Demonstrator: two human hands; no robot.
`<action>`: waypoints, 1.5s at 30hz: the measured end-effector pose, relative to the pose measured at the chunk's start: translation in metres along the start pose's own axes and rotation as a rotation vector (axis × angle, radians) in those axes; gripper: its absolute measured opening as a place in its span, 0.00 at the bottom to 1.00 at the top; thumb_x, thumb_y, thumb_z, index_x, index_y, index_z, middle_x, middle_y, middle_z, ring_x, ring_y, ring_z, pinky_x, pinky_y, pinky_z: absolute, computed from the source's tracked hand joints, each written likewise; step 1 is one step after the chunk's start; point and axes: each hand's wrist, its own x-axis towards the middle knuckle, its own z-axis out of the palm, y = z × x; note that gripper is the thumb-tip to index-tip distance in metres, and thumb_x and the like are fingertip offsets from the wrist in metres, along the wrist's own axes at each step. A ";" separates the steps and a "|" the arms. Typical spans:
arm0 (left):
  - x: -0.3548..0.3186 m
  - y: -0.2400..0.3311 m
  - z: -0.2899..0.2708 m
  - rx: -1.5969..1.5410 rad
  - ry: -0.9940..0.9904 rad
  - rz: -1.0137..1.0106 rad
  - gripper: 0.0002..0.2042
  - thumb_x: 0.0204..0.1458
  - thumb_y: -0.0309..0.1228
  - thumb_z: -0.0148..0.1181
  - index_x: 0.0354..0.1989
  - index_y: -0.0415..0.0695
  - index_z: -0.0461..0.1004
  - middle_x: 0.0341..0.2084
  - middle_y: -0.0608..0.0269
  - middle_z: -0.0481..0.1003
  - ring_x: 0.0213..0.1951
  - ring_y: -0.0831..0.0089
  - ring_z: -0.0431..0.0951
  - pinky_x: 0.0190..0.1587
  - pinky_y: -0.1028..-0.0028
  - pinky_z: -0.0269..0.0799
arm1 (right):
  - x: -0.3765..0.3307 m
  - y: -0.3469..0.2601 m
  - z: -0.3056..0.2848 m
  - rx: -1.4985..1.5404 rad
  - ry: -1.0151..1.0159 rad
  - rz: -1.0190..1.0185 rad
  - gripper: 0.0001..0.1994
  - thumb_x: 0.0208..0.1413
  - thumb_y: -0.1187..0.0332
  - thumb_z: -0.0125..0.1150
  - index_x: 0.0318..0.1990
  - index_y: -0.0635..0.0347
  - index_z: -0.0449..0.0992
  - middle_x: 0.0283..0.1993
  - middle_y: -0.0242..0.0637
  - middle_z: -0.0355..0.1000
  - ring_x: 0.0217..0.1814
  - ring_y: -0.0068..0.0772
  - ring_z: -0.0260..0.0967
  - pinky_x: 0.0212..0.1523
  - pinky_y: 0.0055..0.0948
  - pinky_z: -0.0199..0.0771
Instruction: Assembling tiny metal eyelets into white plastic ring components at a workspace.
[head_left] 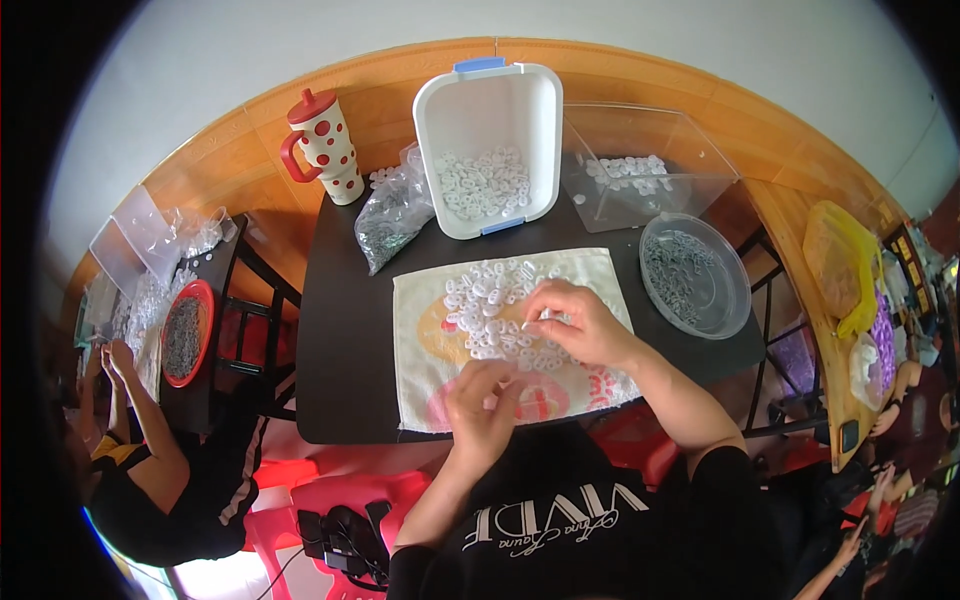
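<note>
A heap of small white plastic pieces, many ring-shaped, lies on a light patterned towel in front of me. My right hand is over the right side of the heap, thumb and fingertips pinched together on something too small to make out. Nearer to me, my left hand is curled closed at the front of the heap. A pale bit shows between its fingers, but I cannot tell what it is.
Behind the towel stand a white bin holding white pieces, a clear box, a plastic bag and a spotted tumbler. A round clear tub of grey metal pieces is at right. A person works at the left table.
</note>
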 end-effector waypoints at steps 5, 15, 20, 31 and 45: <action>0.011 0.007 0.007 -0.480 0.045 -0.310 0.10 0.54 0.15 0.61 0.45 0.34 0.79 0.36 0.61 0.76 0.33 0.79 0.74 0.32 0.81 0.70 | -0.026 -0.016 0.022 0.033 0.123 -0.164 0.08 0.46 0.84 0.62 0.33 0.62 0.76 0.34 0.38 0.73 0.37 0.39 0.72 0.38 0.34 0.71; 0.004 -0.002 0.015 -0.656 0.065 -0.371 0.03 0.58 0.20 0.61 0.37 0.35 0.79 0.30 0.57 0.79 0.27 0.75 0.78 0.25 0.80 0.69 | -0.071 -0.009 -0.071 -0.327 0.320 -0.140 0.07 0.50 0.80 0.65 0.37 0.63 0.78 0.38 0.39 0.75 0.39 0.41 0.75 0.40 0.33 0.75; 0.000 0.001 0.022 -0.510 0.032 -0.301 0.02 0.57 0.19 0.61 0.37 0.35 0.79 0.27 0.61 0.77 0.26 0.79 0.76 0.25 0.81 0.68 | -0.123 0.064 -0.192 -0.688 0.501 0.387 0.11 0.43 0.84 0.58 0.35 0.64 0.78 0.30 0.46 0.74 0.33 0.45 0.74 0.34 0.38 0.71; -0.011 -0.007 0.037 -0.256 -0.025 -0.256 0.04 0.53 0.14 0.61 0.35 0.35 0.78 0.28 0.63 0.74 0.29 0.79 0.73 0.32 0.81 0.68 | -0.119 0.104 -0.194 -1.082 0.131 0.254 0.11 0.40 0.84 0.57 0.33 0.63 0.74 0.31 0.47 0.74 0.41 0.55 0.73 0.42 0.46 0.72; -0.009 -0.006 0.035 -0.365 -0.017 -0.303 0.03 0.56 0.16 0.60 0.36 0.34 0.78 0.28 0.64 0.75 0.25 0.82 0.71 0.28 0.82 0.66 | -0.131 0.109 -0.201 -0.501 0.299 0.369 0.06 0.58 0.83 0.54 0.40 0.67 0.77 0.38 0.40 0.74 0.40 0.33 0.72 0.42 0.26 0.70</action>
